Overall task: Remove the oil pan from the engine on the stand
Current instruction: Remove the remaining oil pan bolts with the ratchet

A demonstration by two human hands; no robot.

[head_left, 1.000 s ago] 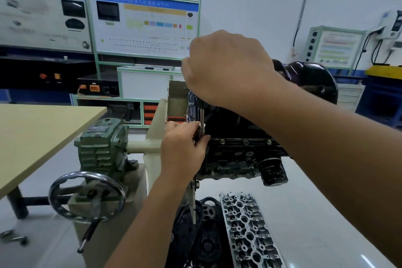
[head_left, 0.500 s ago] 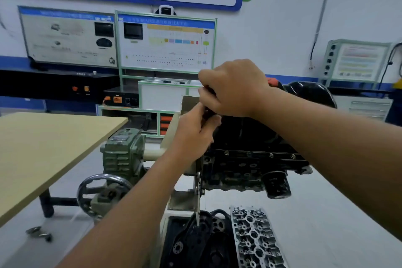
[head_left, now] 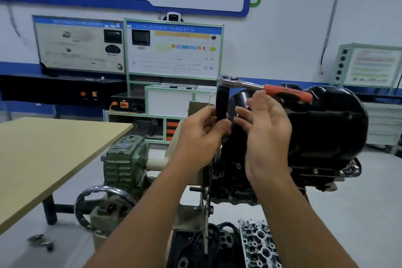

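Not much to report on my end, honestly: both my forearms are bare all the way down to the bottom edge of the shot, no sleeves or cuffs showing anywhere behind my left hand (head_left: 201, 135) or my right hand (head_left: 264, 130). No gloves either, and nothing at all on the wrists or the fingers, so no watch, no strap, no rings, no tape. Nails look short on the couple of fingertips you can actually make out, though it's a bit too blurry up there to say more.
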